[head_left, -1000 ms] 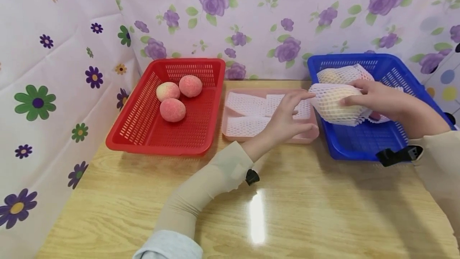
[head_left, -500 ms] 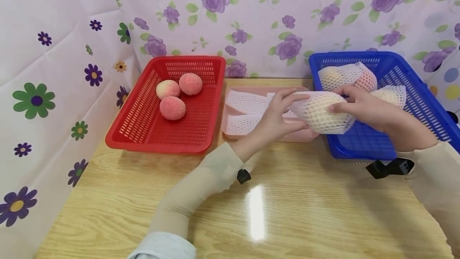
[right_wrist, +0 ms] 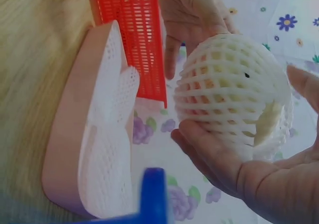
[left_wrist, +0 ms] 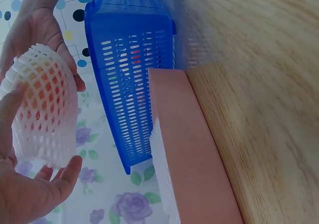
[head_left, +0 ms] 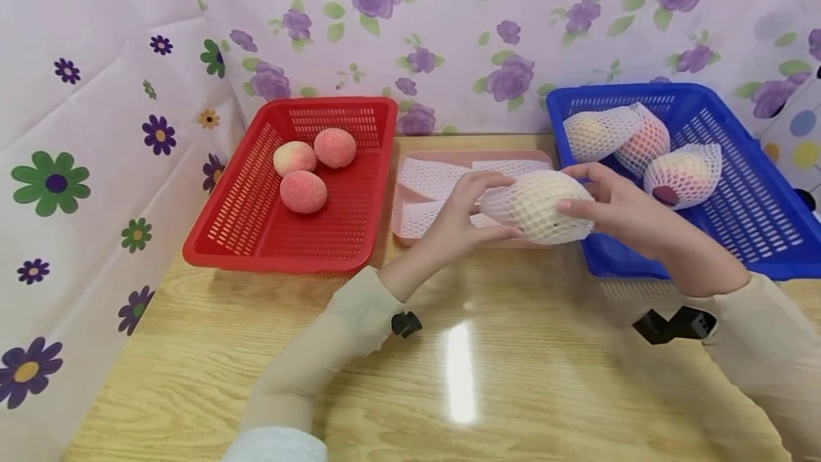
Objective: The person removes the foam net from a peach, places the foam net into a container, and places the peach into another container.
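One netted fruit [head_left: 545, 207] between left hand [head_left: 463, 211] and right hand [head_left: 621, 207].

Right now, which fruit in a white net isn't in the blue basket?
The pale netted fruit held between the left hand and right hand; the other three lie inside the blue basket.

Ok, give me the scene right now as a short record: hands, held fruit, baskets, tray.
held fruit: pale fruit in white netting, raised off the tray
right hand: holds the netted fruit
left hand: around the netting's loose end, firmness of grip unclear
red basket: three bare fruits
blue basket: three netted fruits
pink tray: white net sleeves, exact count hidden
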`<state>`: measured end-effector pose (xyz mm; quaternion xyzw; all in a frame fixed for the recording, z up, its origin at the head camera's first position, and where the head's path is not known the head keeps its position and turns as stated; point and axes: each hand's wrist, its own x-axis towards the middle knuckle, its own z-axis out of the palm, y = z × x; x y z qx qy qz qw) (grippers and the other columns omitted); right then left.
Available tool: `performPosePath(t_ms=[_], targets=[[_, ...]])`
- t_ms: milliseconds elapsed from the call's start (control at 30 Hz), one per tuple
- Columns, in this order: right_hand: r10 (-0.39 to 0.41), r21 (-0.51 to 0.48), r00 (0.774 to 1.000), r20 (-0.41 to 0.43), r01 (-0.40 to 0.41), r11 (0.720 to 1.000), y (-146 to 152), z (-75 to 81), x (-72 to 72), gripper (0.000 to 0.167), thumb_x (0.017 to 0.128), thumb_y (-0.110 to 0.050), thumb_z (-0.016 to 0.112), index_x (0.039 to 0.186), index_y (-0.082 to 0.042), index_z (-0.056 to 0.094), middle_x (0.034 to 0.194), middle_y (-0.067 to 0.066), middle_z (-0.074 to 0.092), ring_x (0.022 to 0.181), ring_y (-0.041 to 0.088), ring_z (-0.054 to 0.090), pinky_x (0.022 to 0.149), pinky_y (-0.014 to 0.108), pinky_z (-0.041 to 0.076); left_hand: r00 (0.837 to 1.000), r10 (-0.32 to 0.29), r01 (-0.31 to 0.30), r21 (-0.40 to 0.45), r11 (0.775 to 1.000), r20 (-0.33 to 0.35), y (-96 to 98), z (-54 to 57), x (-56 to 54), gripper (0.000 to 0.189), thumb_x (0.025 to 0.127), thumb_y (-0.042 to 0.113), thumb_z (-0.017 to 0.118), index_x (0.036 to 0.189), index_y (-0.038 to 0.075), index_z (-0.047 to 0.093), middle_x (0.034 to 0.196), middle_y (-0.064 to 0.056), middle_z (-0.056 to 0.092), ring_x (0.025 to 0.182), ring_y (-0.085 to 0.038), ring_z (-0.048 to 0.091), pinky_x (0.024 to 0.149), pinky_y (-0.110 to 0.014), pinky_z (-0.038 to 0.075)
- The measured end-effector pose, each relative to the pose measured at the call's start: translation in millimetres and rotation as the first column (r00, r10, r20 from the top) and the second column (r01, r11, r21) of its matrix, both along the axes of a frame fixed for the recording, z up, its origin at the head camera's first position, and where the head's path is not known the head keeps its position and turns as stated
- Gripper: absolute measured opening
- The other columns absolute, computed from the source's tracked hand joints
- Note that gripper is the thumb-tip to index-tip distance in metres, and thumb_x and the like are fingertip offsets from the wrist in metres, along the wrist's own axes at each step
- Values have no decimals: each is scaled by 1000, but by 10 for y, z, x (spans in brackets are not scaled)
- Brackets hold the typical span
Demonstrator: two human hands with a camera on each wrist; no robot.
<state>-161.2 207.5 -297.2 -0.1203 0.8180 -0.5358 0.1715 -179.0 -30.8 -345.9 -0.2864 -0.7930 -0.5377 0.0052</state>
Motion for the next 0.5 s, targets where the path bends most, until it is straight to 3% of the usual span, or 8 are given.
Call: performPosePath(t_ms=[100, 200, 400, 500], targets=[[14, -69, 998, -59, -18, 997, -41, -65, 65, 59, 92, -6, 59, 140, 3, 26, 107, -4, 58, 92, 5, 61, 75, 21, 53, 1000, 17, -17, -2, 1000, 15, -38, 0, 43, 63, 71, 13, 83, 127, 10, 54, 134, -9, 44, 123, -19, 42, 91, -32, 52], [-1, -139, 996, -86, -11, 990, -105, -153, 144, 66, 86, 2, 65, 140, 3, 27, 114, -4, 55, 96, 5, 58, 77, 19, 52, 999, 38, -38, -6, 999, 27, -74, -2, 100, 62, 71, 14, 83, 126, 10, 56, 134, -9, 45, 123, -19, 42, 90, -32, 52], [-65, -186, 997, -52, 54, 981, -237, -309, 269, 72, 85, -1, 67, 143, 0, 24, 125, 7, 46, 99, 5, 56, 80, 17, 50, 996, 73, -72, -9, 997, 54, -127, -15, 193, 62, 69, 14, 85, 124, 11, 58, 131, -9, 47, 122, -20, 43, 90, -34, 52], [-93, -198, 995, -39, 83, 977, -277, -378, 292, 69, 86, -2, 65, 142, 0, 25, 123, 8, 46, 98, 5, 56, 80, 17, 51, 989, 102, -104, 17, 994, 105, -133, -37, 219, 71, 67, 12, 86, 129, 7, 51, 133, -10, 46, 121, -22, 45, 93, -35, 51]])
